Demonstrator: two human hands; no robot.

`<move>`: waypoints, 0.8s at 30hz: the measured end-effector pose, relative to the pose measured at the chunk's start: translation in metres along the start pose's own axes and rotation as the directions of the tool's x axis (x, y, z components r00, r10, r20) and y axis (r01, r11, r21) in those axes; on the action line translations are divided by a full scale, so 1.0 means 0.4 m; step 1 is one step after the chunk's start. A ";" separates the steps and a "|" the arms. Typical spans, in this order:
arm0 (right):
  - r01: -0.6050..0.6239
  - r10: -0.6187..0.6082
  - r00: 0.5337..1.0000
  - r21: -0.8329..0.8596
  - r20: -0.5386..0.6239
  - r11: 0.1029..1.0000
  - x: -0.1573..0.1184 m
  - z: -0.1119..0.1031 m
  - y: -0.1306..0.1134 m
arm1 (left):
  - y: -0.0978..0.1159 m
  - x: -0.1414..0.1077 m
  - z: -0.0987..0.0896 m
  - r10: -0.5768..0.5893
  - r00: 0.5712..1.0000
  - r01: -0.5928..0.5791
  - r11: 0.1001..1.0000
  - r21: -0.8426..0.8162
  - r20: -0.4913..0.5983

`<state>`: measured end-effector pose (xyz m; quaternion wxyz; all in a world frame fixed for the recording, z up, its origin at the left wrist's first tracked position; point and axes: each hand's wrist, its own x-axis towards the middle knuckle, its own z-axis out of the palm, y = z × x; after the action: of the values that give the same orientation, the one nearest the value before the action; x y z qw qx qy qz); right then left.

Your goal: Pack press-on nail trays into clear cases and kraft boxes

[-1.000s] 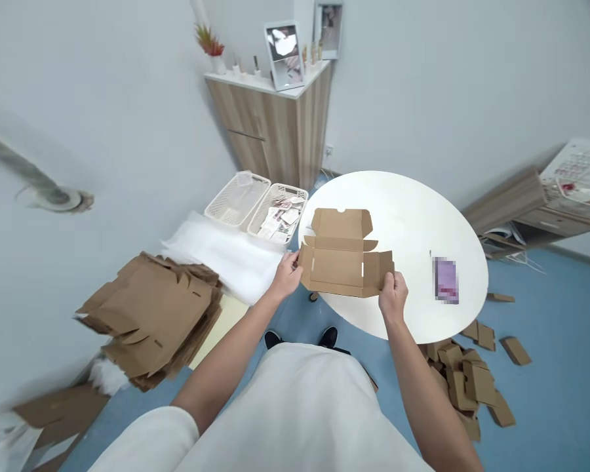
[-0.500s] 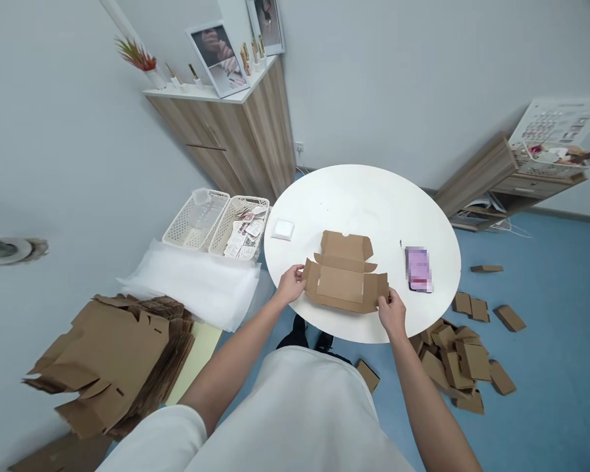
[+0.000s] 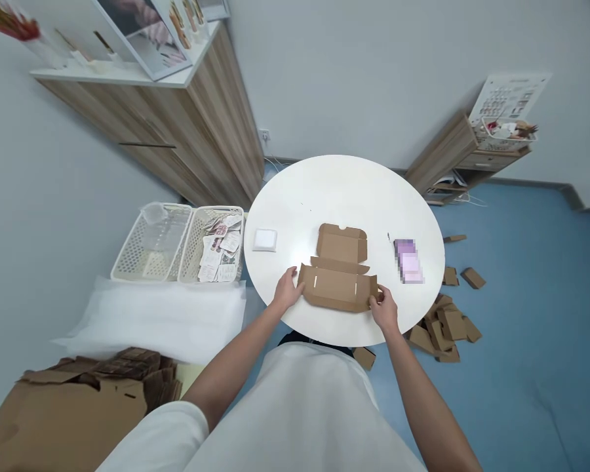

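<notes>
A brown cardboard box (image 3: 335, 288), partly unfolded, lies near the front of the round white table (image 3: 344, 187). Its lid panel spreads toward the far side, and its end flaps stand partly raised. My left hand (image 3: 287, 290) holds the left end flap between thumb and fingers. At the opposite end, my right hand (image 3: 385, 309) is closed on the right flap, thumb on the near side. Left of the box sits a small white square packet (image 3: 265, 240). To the right lies a blurred purple item (image 3: 409, 261).
Two white baskets, one with clear plastic (image 3: 164, 226) and one with printed cards (image 3: 221, 242), stand left of the table. White sheets (image 3: 157, 318) and stacked flat cardboard (image 3: 73, 413) lie nearer. Folded boxes (image 3: 440, 328) are piled on the floor at right. A wooden cabinet (image 3: 177, 137) stands behind.
The camera view has shifted. The box's end flaps have been folded further up and inward, and both hands have come slightly closer together.
</notes>
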<state>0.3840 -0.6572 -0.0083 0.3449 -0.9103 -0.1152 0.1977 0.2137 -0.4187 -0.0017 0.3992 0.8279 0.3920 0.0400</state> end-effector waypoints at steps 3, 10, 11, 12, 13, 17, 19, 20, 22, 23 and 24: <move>0.054 -0.058 0.993 -0.046 -0.098 0.997 0.009 0.002 -0.011 | 0.024 -0.028 -0.004 0.168 0.986 -0.164 0.967 0.196 -0.005; 0.157 -0.168 0.983 -0.139 -0.077 0.978 0.116 -0.012 -0.103 | 0.073 -0.075 0.026 0.446 0.815 -0.566 0.750 0.342 0.369; 0.170 -0.176 0.984 -0.129 -0.034 0.977 0.138 -0.011 -0.117 | 0.075 -0.072 0.032 0.440 0.813 -0.567 0.745 0.350 0.382; 0.181 -0.181 0.983 -0.115 0.011 0.977 0.158 -0.008 -0.130 | 0.076 -0.068 0.039 0.429 0.814 -0.563 0.747 0.354 0.391; 0.186 -0.181 0.982 -0.096 0.057 0.978 0.179 -0.003 -0.140 | 0.077 -0.064 0.045 0.416 0.817 -0.556 0.752 0.355 0.398; 0.151 -0.142 0.961 -0.019 0.237 0.988 0.246 0.020 -0.151 | 0.080 -0.053 0.064 0.371 0.831 -0.520 0.783 0.342 0.414; 0.135 -0.129 0.952 -0.001 0.278 0.991 0.271 0.030 -0.144 | 0.082 -0.052 0.072 0.348 0.838 -0.502 0.794 0.343 0.420; 0.132 -0.126 0.951 0.000 0.283 0.991 0.281 0.035 -0.139 | 0.083 -0.052 0.075 0.336 0.842 -0.493 0.798 0.348 0.423; 0.132 -0.125 0.954 -0.008 0.271 0.991 0.298 0.042 -0.130 | 0.085 -0.051 0.082 0.311 0.852 -0.472 0.804 0.361 0.421; 0.132 -0.125 0.956 -0.009 0.265 0.991 0.304 0.045 -0.127 | 0.087 -0.051 0.085 0.298 0.858 -0.460 0.808 0.368 0.418; 0.133 -0.127 0.956 -0.003 0.263 0.991 0.309 0.047 -0.125 | 0.089 -0.051 0.088 0.285 0.865 -0.447 0.812 0.375 0.414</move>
<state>0.4828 -0.5667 -0.0220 0.3296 -0.8701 -0.2213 0.2920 0.2351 -0.4680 0.0041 0.2376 0.9529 0.1459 -0.1191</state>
